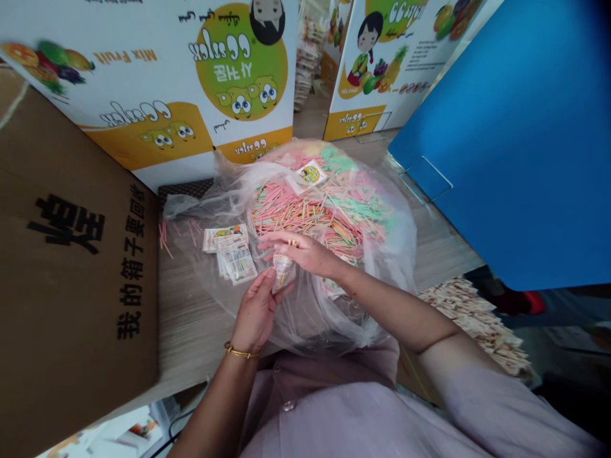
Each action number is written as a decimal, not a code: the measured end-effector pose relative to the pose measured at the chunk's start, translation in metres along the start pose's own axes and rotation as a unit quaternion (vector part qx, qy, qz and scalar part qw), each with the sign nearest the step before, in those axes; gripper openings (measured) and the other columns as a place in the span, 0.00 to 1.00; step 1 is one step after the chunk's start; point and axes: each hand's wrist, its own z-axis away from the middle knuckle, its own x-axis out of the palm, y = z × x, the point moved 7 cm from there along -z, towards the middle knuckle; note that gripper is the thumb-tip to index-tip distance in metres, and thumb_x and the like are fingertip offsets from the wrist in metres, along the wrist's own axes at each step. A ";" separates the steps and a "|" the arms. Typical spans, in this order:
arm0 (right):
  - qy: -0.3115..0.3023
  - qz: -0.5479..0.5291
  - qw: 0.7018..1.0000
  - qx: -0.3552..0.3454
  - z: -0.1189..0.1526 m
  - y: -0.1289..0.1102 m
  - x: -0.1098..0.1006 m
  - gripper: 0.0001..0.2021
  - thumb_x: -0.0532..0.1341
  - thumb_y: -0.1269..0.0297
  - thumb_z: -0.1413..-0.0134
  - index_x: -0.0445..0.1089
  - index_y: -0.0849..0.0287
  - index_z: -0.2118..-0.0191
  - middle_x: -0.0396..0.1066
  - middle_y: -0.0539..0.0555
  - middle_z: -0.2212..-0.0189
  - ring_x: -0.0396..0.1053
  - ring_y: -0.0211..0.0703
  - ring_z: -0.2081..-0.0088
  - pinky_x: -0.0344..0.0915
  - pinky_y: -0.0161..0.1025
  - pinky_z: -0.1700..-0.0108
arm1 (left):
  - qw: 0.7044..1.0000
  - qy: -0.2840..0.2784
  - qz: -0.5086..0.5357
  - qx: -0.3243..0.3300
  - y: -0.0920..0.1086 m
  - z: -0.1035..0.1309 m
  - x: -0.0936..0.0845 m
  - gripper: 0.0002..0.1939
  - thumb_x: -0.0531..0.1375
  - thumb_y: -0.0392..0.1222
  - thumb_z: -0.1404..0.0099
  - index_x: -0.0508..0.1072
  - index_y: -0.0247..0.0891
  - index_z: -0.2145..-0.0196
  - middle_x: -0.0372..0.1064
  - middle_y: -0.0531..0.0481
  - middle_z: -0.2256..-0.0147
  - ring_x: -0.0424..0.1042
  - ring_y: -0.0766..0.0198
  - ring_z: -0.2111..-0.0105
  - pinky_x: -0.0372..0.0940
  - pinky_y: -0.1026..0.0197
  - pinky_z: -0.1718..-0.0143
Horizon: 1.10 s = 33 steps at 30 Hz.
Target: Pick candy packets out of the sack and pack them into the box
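My left hand [260, 301] is closed on a small printed packet [282, 270], which it holds upright in front of me. Over the packet's top reaches my right hand [305, 251], its fingers pinching a few short pale sticks [292, 243] at the opening. Just behind my hands lies a large clear plastic bag [398, 235], spread open and full of thin pink, green and yellow sticks [305, 207]. Left of my hands is a small pile of printed packets [233, 254]. Another packet [311, 173] rests on top of the sticks, and more lie partly hidden beneath my right forearm.
A brown cardboard box [76, 267] stands at the left, and a white printed carton [157, 70] at the back. At the right is a blue panel [515, 146] with a metal wire clip [432, 178]. Loose pink sticks [165, 238] lie on the table [191, 324]. Many packets [477, 318] fill a box below right.
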 end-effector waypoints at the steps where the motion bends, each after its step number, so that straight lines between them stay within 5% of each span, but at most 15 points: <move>1: 0.003 -0.013 1.000 0.003 0.001 0.001 0.000 0.21 0.60 0.45 0.38 0.72 0.53 0.47 0.77 0.56 0.50 0.77 0.43 0.54 0.71 0.42 0.49 | 1.000 0.002 0.003 -0.004 0.000 0.000 0.000 0.16 0.70 0.50 0.43 0.80 0.41 0.59 0.76 0.47 0.47 0.75 0.52 0.47 0.70 0.43 0.43; 6: -0.011 -0.024 1.000 -0.007 0.002 0.000 -0.001 0.29 0.49 0.38 0.34 0.75 0.56 0.50 0.79 0.57 0.54 0.75 0.46 0.49 0.69 0.44 0.46 | 1.000 -0.006 0.012 -0.007 0.006 0.003 0.006 0.19 0.69 0.50 0.41 0.79 0.41 0.54 0.74 0.45 0.44 0.73 0.50 0.45 0.71 0.45 0.45; 12: -0.029 0.090 0.996 -0.002 0.000 -0.007 -0.007 0.27 0.52 0.40 0.34 0.75 0.57 0.48 0.76 0.58 0.49 0.73 0.45 0.47 0.66 0.45 0.42 | 1.000 -0.027 -0.001 -0.007 0.006 0.005 0.011 0.16 0.72 0.44 0.45 0.80 0.40 0.59 0.77 0.46 0.48 0.74 0.52 0.46 0.69 0.49 0.42; 16: -0.008 0.159 0.987 0.001 -0.001 -0.007 -0.018 0.24 0.52 0.46 0.31 0.71 0.56 0.42 0.74 0.58 0.45 0.71 0.45 0.45 0.64 0.46 0.40 | 0.999 -0.029 0.026 -0.033 0.005 0.007 0.010 0.10 0.70 0.44 0.42 0.79 0.39 0.63 0.78 0.48 0.51 0.76 0.53 0.51 0.71 0.42 0.45; 20: 0.001 0.173 0.985 -0.008 -0.003 -0.001 -0.022 0.22 0.58 0.54 0.34 0.67 0.56 0.39 0.69 0.58 0.39 0.69 0.46 0.42 0.64 0.46 0.40 | 0.998 -0.053 0.014 -0.029 0.009 0.011 0.015 0.15 0.68 0.44 0.40 0.77 0.43 0.54 0.76 0.49 0.48 0.76 0.54 0.50 0.72 0.43 0.46; 26: -0.023 0.111 0.993 -0.036 -0.002 -0.001 -0.013 0.21 0.60 0.63 0.39 0.67 0.54 0.41 0.72 0.56 0.44 0.70 0.43 0.45 0.67 0.42 0.46 | 0.996 -0.025 -0.085 0.026 0.009 0.007 0.007 0.23 0.71 0.45 0.45 0.76 0.42 0.52 0.78 0.50 0.54 0.77 0.57 0.56 0.73 0.51 0.51; 31: -0.048 0.271 0.961 0.021 -0.008 0.000 -0.002 0.11 0.64 0.57 0.42 0.73 0.60 0.60 0.73 0.50 0.67 0.68 0.38 0.67 0.62 0.35 0.63 | 0.994 -0.023 -0.103 0.032 0.009 0.009 -0.001 0.21 0.71 0.48 0.45 0.78 0.42 0.54 0.78 0.48 0.53 0.76 0.56 0.54 0.73 0.53 0.52; 33: -0.056 0.285 0.957 0.017 -0.011 -0.003 0.000 0.11 0.61 0.57 0.39 0.73 0.60 0.62 0.72 0.48 0.70 0.66 0.37 0.69 0.60 0.35 0.64 | 0.997 -0.018 -0.070 0.015 0.008 0.010 -0.007 0.21 0.70 0.50 0.44 0.78 0.42 0.53 0.77 0.47 0.50 0.76 0.55 0.52 0.73 0.51 0.51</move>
